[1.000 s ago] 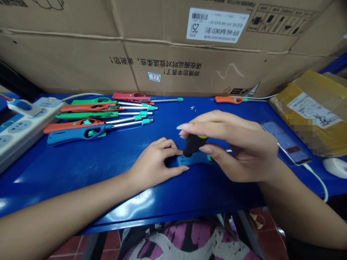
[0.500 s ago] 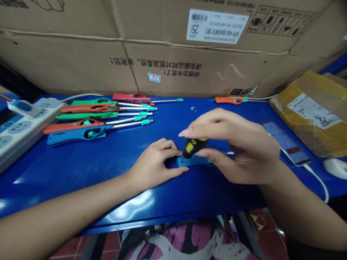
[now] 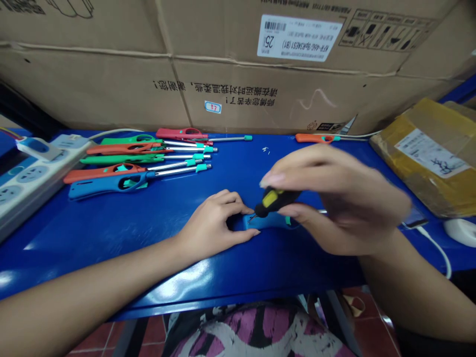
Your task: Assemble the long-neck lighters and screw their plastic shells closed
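Note:
A blue long-neck lighter lies flat on the blue table, its metal tube pointing right and partly hidden. My left hand grips the handle end of this lighter between thumb and fingers. My right hand is closed on a short black-and-yellow screwdriver, blurred by motion. The screwdriver leans to the right, with its tip at the handle end of the lighter, near my left fingertips. Whether the tip sits in a screw I cannot tell.
Several coloured lighters, among them a blue lighter, lie at the left beside a white power strip. An orange lighter lies at the back. A cardboard box stands behind. At the right are a taped package and a phone.
My right hand has moved right and tilted the screwdriver over to the right. My left hand stays in place on the blue lighter.

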A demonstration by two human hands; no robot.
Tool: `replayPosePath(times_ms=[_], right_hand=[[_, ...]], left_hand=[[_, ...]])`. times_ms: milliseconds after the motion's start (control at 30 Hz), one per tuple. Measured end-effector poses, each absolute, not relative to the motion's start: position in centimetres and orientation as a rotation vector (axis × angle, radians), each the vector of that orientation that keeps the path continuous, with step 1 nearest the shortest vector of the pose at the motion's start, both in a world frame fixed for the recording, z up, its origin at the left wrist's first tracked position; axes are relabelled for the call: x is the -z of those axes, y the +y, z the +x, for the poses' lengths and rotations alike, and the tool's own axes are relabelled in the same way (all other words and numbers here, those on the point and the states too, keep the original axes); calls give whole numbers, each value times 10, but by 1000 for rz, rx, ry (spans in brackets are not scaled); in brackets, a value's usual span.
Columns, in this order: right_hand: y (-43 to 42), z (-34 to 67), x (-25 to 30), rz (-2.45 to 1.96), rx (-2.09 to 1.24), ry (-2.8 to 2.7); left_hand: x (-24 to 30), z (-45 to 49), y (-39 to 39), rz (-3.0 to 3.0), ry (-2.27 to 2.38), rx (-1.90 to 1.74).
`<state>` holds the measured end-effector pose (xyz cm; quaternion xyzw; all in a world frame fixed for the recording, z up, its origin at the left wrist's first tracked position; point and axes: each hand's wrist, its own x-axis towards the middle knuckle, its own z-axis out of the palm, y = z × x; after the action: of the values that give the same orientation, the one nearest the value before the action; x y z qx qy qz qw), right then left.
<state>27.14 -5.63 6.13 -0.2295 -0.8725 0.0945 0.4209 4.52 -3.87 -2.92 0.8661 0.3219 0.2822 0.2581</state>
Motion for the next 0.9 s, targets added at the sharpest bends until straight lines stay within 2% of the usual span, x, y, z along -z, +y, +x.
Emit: replayPosePath(times_ms=[233,400,500,633,767,900], right_hand=[[-55,283,-82,-793,-11,-1666],[-27,298,-63,-899,-200,-1696],[-11,311,-38,-1107,-393,-1749],[1,320,-14,-1314,-222,-2017],[4,319,0,-1339,-272,-2226],[7,320,4,-1389,-298,-2372]], left_hand=[[0,33,-39,2488,983,-375],[-22,21,-41,2590,1107,-89],[-19,22,-45,2621,1096,-126],[-2,31,-49,2626,986,-248],[9,37,-46,2643,898,-303],[-4,25,-33,2548,863,-304]])
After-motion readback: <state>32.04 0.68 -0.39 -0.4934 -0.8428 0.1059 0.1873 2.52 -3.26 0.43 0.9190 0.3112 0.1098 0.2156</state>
